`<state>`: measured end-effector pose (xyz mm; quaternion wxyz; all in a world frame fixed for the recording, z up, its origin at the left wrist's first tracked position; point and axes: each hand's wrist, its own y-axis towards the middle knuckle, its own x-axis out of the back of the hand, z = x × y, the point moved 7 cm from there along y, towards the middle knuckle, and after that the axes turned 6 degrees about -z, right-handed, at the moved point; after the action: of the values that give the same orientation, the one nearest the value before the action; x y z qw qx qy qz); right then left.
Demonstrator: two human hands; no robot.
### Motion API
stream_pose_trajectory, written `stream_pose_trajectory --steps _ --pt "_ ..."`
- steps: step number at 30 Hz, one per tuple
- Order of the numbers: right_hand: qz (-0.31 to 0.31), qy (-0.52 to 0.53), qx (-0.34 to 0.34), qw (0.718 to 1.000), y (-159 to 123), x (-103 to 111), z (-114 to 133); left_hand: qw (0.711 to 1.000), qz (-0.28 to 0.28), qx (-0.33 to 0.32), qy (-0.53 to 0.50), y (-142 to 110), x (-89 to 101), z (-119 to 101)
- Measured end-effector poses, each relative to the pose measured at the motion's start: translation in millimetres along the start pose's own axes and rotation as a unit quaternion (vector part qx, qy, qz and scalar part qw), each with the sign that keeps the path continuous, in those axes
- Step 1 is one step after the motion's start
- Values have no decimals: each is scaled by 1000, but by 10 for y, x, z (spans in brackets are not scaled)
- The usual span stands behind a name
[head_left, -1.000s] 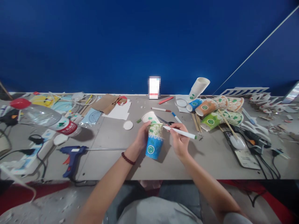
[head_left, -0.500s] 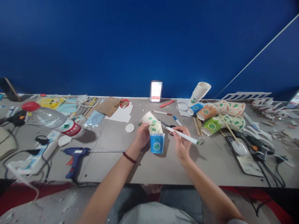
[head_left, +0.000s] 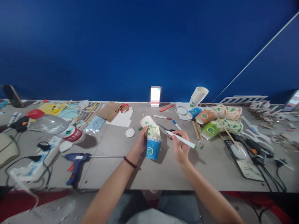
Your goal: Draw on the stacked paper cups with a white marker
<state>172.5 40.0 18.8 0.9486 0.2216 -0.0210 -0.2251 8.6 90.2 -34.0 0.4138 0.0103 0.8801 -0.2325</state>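
My left hand is wrapped round the side of a short stack of paper cups, a blue one at the lower end and green-patterned ones above it. A small green piece shows by its fingertips; I cannot tell what it is. In my right hand is a white marker with a green end, held like a pen, its other end towards the cups but apart from them. Scissors lie just behind the marker, their handles partly hidden.
A blue glue gun, bottle and power strip are on the left. Further back lie a white disc, markers and a lit phone. On the right are cup assemblies, a cup stack and wooden sticks.
The cup stack has shifted slightly left and tilted differently in my left hand. My right hand keeps the marker in nearly the same place. The whole view has moved a little.
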Motion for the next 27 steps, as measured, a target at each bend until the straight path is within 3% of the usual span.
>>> stream_pose_trajectory --steps 6,10,17,22,27 --pt "-8 28 6 1000 80 20 177 999 2 43 -21 -95 -48 67" --pt "26 81 -2 996 128 2 383 994 8 106 -25 -189 -79 118" --pt "72 135 4 988 198 -14 693 993 4 116 -30 -285 -176 56" --pt "99 113 14 989 512 -178 877 991 29 126 -20 -322 -265 -11" --pt "133 119 -46 983 804 -472 772 985 90 147 5 -200 -298 -6"
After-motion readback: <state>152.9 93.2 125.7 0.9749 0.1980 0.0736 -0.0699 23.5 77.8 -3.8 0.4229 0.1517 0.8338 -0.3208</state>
